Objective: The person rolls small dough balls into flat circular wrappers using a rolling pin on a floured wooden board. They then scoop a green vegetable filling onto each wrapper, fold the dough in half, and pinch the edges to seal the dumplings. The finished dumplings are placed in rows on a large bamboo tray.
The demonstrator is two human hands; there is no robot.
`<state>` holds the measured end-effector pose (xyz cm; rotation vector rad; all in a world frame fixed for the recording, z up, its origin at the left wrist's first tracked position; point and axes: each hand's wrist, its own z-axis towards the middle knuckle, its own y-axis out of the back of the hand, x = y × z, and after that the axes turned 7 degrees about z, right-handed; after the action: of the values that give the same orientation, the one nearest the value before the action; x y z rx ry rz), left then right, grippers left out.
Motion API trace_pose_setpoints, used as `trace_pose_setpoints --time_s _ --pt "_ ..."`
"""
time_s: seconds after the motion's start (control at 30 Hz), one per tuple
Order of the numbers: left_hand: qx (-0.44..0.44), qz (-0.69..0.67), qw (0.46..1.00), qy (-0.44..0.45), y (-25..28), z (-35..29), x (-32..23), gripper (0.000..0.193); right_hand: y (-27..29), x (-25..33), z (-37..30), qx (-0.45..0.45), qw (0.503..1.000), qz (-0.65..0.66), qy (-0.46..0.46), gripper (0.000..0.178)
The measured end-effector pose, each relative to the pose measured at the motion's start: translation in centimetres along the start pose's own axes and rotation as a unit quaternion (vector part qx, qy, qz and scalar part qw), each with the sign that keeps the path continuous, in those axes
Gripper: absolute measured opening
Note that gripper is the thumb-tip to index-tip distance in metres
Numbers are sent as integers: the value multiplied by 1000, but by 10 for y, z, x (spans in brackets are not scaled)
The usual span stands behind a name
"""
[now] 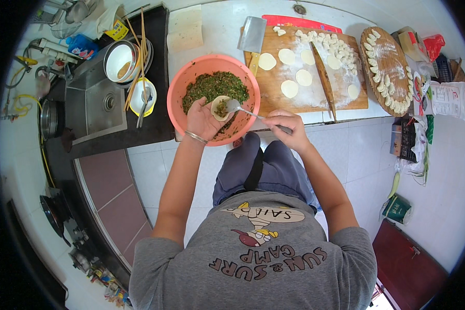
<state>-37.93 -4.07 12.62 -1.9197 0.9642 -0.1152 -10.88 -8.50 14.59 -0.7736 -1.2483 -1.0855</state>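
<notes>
My left hand (202, 120) is held palm up over the near side of a pink basin (173, 111), with a round dumpling wrapper (218, 114) resting on its fingers. A small heap of filling lies on the wrapper. In my right hand (289, 128) is a metal spoon (250, 112), its bowl at the wrapper's edge. Chopped green and brown filling (210, 85) fills much of the basin. To the right, a wooden board (274, 106) bears several flat wrappers (289, 89), small dough pieces (341, 49), flour and a rolling pin (323, 80).
A cleaver (252, 35) lies across the board's left edge. Folded dumplings (401, 103) line a round tray (390, 67) at the right. On the left are a sink (90, 111), stacked bowls (120, 59), chopsticks (135, 77) and a yellow-rimmed bowl (148, 108).
</notes>
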Motion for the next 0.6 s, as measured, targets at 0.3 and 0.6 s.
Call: trace_pose_setpoints --time_s 0.3,0.6 --pt "29 -30 999 -21 13 6 5 49 0 -11 3 -159 929 300 -144 19" --pt "10 -6 999 -38 14 3 0 52 3 -4 15 -78 976 179 -93 19"
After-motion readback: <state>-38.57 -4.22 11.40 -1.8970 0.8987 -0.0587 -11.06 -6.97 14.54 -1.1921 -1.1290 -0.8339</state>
